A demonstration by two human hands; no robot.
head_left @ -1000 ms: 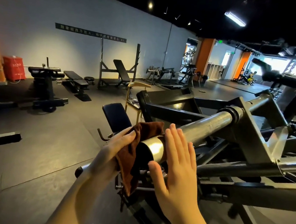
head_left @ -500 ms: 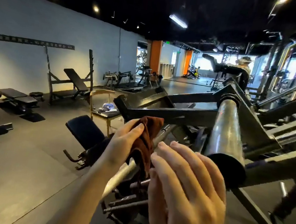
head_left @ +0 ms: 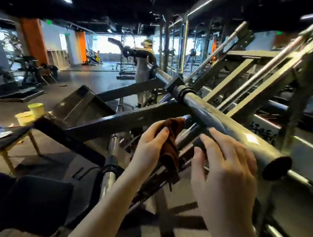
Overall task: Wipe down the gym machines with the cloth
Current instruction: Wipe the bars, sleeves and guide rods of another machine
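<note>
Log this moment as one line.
left hand: holds brown cloth | right hand: open, near chrome bar

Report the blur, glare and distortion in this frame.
Head view: motion blur streaks the rails on the right, while the left hand, cloth and right hand are fairly sharp. Head view: a glare spot sits on the bar, and the far windows are blown out. Head view: the wide-angle lens bends lines near the borders.

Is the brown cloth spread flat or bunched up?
Bunched up: the cloth hangs in creased folds from the left hand, whose fingers and thumb grip it.
</note>
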